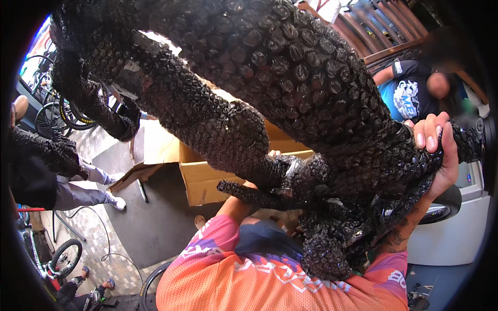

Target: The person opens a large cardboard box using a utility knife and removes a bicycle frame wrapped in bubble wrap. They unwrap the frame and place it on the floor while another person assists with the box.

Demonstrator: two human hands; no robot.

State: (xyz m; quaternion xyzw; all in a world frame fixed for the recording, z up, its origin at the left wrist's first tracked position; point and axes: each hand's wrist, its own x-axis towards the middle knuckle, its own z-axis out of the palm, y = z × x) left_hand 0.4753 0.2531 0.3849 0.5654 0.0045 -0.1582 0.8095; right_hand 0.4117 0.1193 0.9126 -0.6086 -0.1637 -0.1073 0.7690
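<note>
Light patterned tiles and a dark mat are seen on the floor, with bicycles parked at the upper left and a mountain bike at the lower left. A hose is looped across the tiles. Grey trousers and white shoes are worn by a person at the left; another person, dressed in a dark printed T-shirt, is seen at the upper right, near wooden slats.

Most of the view is filled by a large bundle wrapped in black bubble film, held up before the orange jersey and partly covering an open cardboard box. Its right-hand end is gripped by the right hand, with the fingers curled over the film. The left hand is almost wholly hidden behind the bundle; how far it is closed cannot be made out. Beyond the right forearm, a wheel is seen before a pale cabinet.
</note>
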